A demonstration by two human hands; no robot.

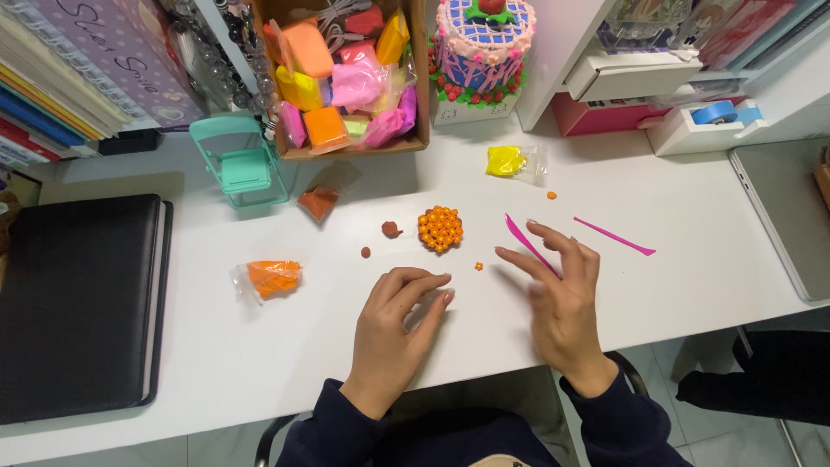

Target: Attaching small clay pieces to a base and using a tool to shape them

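white desk [692, 259] — orange bead cluster [440, 228] just beyond both spread hands, left hand [398, 324] and right hand [560, 285].

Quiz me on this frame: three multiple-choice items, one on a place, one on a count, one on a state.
1. Where does the orange bead cluster lie?
A. On the white desk, beyond both hands
B. Inside the cardboard box
C. On the black folder

2. How many pink modelling tools lie on the desk?
A. One
B. Two
C. Four

3. What is the right hand doing?
A. Gripping scissors
B. Fist closed
C. Fingers spread, at a pink tool

Answers: 1 A, it sits on bare desk above the left hand. 2 B, a second tool lies to the right. 3 C, the fingers fan open.
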